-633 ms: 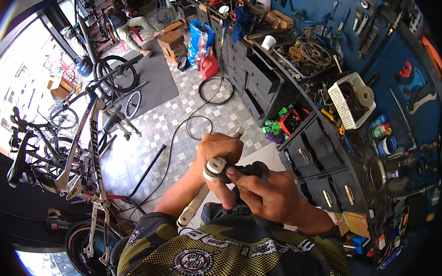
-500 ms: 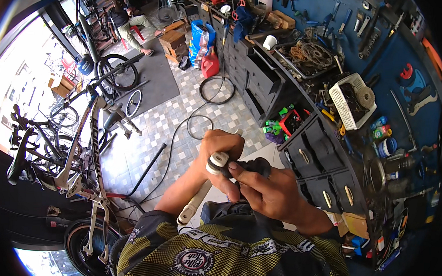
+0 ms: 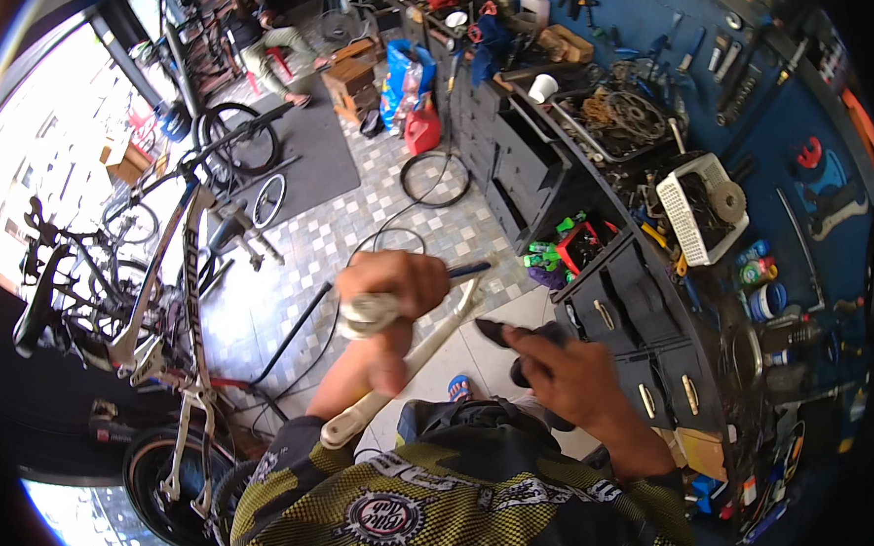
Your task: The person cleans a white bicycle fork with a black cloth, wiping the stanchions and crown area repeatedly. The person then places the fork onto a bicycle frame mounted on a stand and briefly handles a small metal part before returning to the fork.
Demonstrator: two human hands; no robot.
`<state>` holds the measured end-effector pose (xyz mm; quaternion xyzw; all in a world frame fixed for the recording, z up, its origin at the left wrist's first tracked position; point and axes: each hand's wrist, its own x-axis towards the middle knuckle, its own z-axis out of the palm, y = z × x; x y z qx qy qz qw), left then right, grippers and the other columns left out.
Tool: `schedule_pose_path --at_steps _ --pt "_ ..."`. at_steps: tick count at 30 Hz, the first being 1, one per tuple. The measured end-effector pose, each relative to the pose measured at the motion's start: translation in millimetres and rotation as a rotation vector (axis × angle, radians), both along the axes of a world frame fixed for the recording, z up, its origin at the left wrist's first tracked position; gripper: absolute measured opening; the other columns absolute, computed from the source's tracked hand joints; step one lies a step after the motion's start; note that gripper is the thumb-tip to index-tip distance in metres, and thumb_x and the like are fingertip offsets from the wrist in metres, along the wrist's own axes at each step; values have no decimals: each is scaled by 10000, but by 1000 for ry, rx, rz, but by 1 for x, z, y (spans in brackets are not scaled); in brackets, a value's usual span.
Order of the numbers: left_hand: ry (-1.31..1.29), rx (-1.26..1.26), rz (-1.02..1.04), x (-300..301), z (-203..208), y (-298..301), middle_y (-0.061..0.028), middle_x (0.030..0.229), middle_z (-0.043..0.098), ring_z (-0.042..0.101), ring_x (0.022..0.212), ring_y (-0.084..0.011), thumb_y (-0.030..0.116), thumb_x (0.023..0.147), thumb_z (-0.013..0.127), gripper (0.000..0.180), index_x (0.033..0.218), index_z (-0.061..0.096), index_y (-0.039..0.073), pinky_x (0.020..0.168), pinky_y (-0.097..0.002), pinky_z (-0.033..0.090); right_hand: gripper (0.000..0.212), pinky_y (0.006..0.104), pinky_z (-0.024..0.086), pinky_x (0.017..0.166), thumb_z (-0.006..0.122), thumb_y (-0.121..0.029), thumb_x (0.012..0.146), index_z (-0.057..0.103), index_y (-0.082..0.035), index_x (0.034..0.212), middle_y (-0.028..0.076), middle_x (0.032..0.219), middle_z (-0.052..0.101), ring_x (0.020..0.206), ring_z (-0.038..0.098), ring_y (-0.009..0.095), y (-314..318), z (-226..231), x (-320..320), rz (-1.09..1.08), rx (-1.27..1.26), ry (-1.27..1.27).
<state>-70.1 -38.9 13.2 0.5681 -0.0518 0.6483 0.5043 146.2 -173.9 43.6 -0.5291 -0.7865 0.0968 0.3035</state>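
1 pale bar [image 3: 435, 342] in left fingers [image 3: 412, 280]

Large block letters are running lengthwise along a tube of the bicycle frame [image 3: 192, 285], between its two long edges. On the yellow-and-black jersey [image 3: 581, 543], white lettering [image 3: 504, 494] is stretching along the upper edge of the front, partly lost in folds. Nearer the jersey's lower left, a round toothed badge [image 3: 385, 516] is carrying dark lettering on white. At far left, a small red label [image 3: 103, 434] is showing pale marks too tiny for reading.
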Motion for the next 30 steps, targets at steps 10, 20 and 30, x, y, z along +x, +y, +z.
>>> schedule_pose_path --at_steps 10,20,30 --pt "280 119 114 16 7 -2 11 580 454 419 499 -142 866 417 819 897 673 450 89 484 -294 353 489 323 507 487 763 -128 854 721 -232 1329 4 797 688 537 613 171 0 44 -2 153 310 7" --pt "509 161 199 8 4 -5 11 552 404 396 450 -171 898 452 846 931 624 403 97 439 -321 299 536 324 510 482 736 -189 861 679 -251 1390 -1 773 657 537 611 172 9 43 -8 193 276 -160" --pt "526 31 138 17 1 -7 6 530 405 390 445 -160 776 515 920 851 616 424 91 442 -330 302 555 337 516 483 752 -189 860 672 -259 1405 13 707 583 543 611 188 12 31 -12 160 265 -109"
